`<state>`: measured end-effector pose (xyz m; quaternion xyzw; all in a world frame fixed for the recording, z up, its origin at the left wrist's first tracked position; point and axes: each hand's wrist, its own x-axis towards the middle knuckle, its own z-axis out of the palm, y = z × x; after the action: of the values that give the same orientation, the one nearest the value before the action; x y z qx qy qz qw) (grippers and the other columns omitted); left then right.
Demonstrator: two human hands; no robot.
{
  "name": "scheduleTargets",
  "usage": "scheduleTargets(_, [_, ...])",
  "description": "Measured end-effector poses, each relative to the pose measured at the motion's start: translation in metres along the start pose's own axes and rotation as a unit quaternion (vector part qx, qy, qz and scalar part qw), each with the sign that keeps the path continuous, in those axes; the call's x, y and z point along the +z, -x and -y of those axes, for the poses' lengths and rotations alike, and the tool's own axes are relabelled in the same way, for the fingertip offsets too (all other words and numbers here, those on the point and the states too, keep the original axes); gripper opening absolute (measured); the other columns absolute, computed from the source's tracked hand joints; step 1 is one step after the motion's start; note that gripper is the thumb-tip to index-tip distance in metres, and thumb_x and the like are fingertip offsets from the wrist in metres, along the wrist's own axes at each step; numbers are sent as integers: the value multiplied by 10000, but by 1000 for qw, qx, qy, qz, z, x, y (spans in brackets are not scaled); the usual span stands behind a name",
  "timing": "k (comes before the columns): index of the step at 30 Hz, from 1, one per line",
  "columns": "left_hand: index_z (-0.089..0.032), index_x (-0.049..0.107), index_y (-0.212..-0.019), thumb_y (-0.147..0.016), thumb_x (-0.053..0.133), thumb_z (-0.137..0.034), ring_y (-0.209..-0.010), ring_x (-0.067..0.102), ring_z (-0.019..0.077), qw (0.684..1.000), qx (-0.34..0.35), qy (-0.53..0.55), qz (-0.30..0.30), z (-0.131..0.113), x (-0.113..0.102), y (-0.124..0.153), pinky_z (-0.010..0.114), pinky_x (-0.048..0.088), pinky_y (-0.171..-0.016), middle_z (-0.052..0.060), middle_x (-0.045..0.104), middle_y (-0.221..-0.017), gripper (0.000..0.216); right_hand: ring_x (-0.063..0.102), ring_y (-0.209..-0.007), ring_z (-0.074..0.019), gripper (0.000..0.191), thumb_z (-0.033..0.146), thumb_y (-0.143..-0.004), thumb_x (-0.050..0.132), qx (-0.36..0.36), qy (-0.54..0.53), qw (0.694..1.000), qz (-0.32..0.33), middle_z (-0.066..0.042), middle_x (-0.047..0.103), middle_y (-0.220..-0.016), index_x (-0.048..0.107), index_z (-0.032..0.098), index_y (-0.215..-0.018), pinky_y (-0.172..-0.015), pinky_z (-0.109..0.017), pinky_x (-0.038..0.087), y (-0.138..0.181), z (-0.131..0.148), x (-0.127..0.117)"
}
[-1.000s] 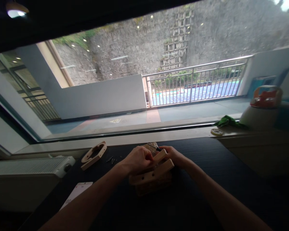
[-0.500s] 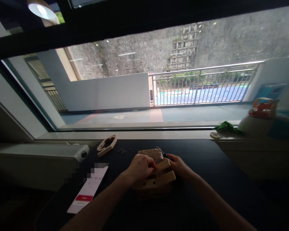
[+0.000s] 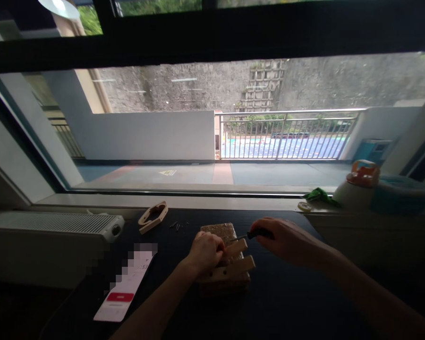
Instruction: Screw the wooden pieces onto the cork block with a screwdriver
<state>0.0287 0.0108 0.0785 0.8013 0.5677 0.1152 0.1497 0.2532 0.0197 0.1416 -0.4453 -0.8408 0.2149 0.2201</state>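
My right hand (image 3: 276, 236) is closed around the black handle of a screwdriver (image 3: 262, 232). Its metal shaft points left, with the tip close to the fingers of my left hand (image 3: 207, 249). Those left fingers are bent and pressed onto a pale wooden piece (image 3: 239, 268) with two prong-like ends and dark round holes. Under the wooden piece lies a brown, rough-textured block (image 3: 217, 230) that looks wrapped in clear film. The left fingertips hide the spot where the screwdriver tip ends.
A second wooden frame (image 3: 153, 217) lies on the dark table (image 3: 286, 293) at the back left, with several small screws (image 3: 177, 226) beside it. A phone (image 3: 123, 297) rests at the left. Green cloth (image 3: 318, 195) and a white jug (image 3: 357, 186) stand by the window.
My right hand has moved right and up from beside the wooden piece, and the screwdriver now points left across the block. The left hand stays on the wooden piece. The view has tilted slightly.
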Motion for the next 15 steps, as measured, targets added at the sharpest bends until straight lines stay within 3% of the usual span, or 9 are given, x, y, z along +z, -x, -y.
scheduleTargets(3, [-219, 721, -798, -729, 539, -214, -853, 618, 199, 1000, -6, 10, 17, 2, -1, -1, 314, 403, -830, 34, 718, -863, 195, 530, -632, -156, 219, 346, -757, 547, 45, -21, 999, -20, -25, 645, -760, 658, 239, -912, -569, -259, 342, -3, -4, 9])
scheduleTargets(8, [-235, 735, -801, -695, 569, -244, -782, 628, 180, 996, -28, 51, 62, 7, -5, -8, 238, 443, -655, 11, 721, -837, 197, 518, -640, -144, 267, 395, -710, 607, 126, -164, 977, -45, -17, 600, -719, 581, 169, -849, -569, -252, 390, -4, -35, 54])
scheduleTargets(11, [-236, 745, -787, -668, 580, -222, -751, 626, 167, 993, -32, 78, 84, 9, -9, -11, 210, 437, -608, 2, 724, -782, 204, 546, -676, -158, 386, 464, -698, 624, 160, -238, 958, -29, -38, 614, -801, 561, 160, -927, -560, -253, 421, -1, -47, 77])
scheduleTargets(15, [-220, 749, -779, -673, 575, -215, -726, 623, 160, 989, -35, 104, 98, 10, -12, -12, 204, 437, -606, 5, 725, -767, 204, 591, -839, -211, 511, 469, -689, 645, 165, -313, 935, 21, -71, 635, -964, 548, 163, -1086, -664, -277, 482, -1, -50, 90])
